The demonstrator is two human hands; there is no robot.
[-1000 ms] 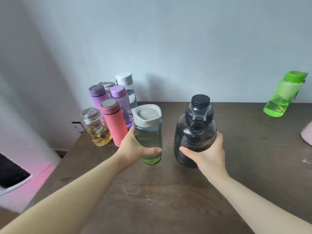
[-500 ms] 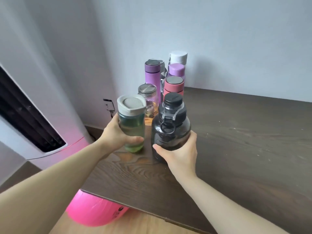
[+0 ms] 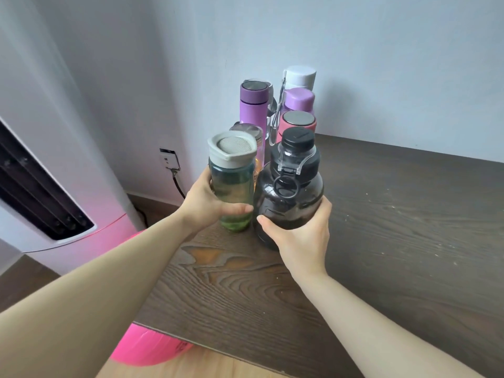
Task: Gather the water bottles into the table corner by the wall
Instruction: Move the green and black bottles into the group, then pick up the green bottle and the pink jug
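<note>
My left hand [image 3: 203,204] grips a green-tinted bottle with a grey lid [image 3: 232,184], held upright near the table's left edge. My right hand [image 3: 300,238] wraps around a big dark jug with a black cap [image 3: 290,186] right beside it; the two bottles almost touch. Behind them, in the corner by the wall, stand a purple flask [image 3: 252,107], a pink flask [image 3: 298,121], a lilac-capped bottle [image 3: 298,99], a white-capped bottle [image 3: 299,76] and a glass jar with a metal lid [image 3: 246,132], partly hidden.
The dark wooden table [image 3: 395,227] stretches to the right. A white standing air conditioner [image 3: 54,186] is at the left, a wall socket with a cable [image 3: 170,159] behind the corner, and a pink ball [image 3: 147,350] under the table edge.
Both hands carried their bottles left toward the corner cluster; the view swung left with them, and the green bottle at the far right has left the view.
</note>
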